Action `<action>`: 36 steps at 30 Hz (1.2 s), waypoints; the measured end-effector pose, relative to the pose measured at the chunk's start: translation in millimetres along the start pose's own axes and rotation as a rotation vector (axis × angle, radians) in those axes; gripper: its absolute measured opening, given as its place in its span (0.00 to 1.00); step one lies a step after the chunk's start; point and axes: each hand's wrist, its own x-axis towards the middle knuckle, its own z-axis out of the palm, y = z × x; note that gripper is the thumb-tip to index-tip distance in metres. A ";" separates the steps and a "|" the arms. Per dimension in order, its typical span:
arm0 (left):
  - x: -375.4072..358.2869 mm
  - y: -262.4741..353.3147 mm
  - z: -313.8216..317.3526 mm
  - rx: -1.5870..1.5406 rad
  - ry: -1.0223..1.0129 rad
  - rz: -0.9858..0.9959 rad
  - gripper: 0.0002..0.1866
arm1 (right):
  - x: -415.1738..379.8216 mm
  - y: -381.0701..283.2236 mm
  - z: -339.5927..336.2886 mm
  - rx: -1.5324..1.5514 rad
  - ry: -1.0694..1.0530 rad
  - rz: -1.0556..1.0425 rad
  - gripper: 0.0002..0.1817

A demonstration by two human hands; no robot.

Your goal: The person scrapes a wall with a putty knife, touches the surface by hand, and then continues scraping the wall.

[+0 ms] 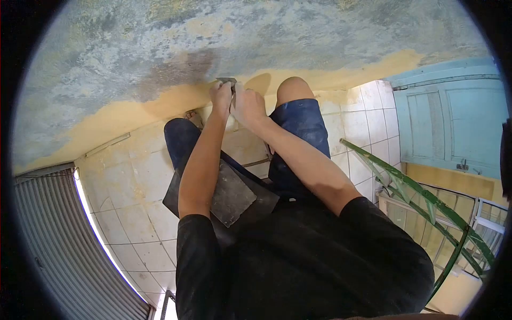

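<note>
Both of my hands are together at the lower part of a wall, which has a patchy grey upper area and a yellow band below. My left hand and my right hand are closed around a small dark flat piece, whose edge shows above the fingers, close to the wall. What kind of piece it is cannot be made out. A dark grey sheet lies across my lap, below my left forearm.
White tiles cover the floor, with yellowish stains. A corrugated shutter stands at left. On the right are a light blue door, a green metal ladder-like frame and a white rack.
</note>
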 end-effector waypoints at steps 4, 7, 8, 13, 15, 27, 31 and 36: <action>-4.4 4.2 1.2 0.040 -0.009 0.057 0.03 | -7.5 -5.6 -7.5 0.014 0.031 -0.033 0.11; -1.7 -5.3 -4.0 0.002 0.018 0.011 0.04 | -3.0 -5.7 -0.6 0.014 0.005 -0.005 0.11; 3.1 -3.9 -5.7 0.033 0.038 -0.023 0.04 | 3.8 -4.6 4.0 -0.005 -0.011 -0.008 0.12; -3.9 11.1 -2.8 0.052 0.022 0.014 0.04 | -4.6 -10.2 -9.0 0.031 0.015 -0.046 0.11; -8.4 5.6 -2.4 0.060 0.006 -0.024 0.04 | -8.0 -8.4 -8.0 0.034 0.000 -0.018 0.11; -7.4 18.4 0.7 0.060 0.077 -0.061 0.05 | 3.1 -2.7 4.4 0.002 0.027 -0.045 0.12; -16.2 28.4 0.8 0.157 0.054 0.023 0.05 | -5.6 -8.8 -6.0 0.034 0.040 -0.032 0.12; -13.9 28.7 2.4 0.087 0.105 -0.041 0.06 | 2.9 -3.9 5.4 0.017 0.019 -0.016 0.10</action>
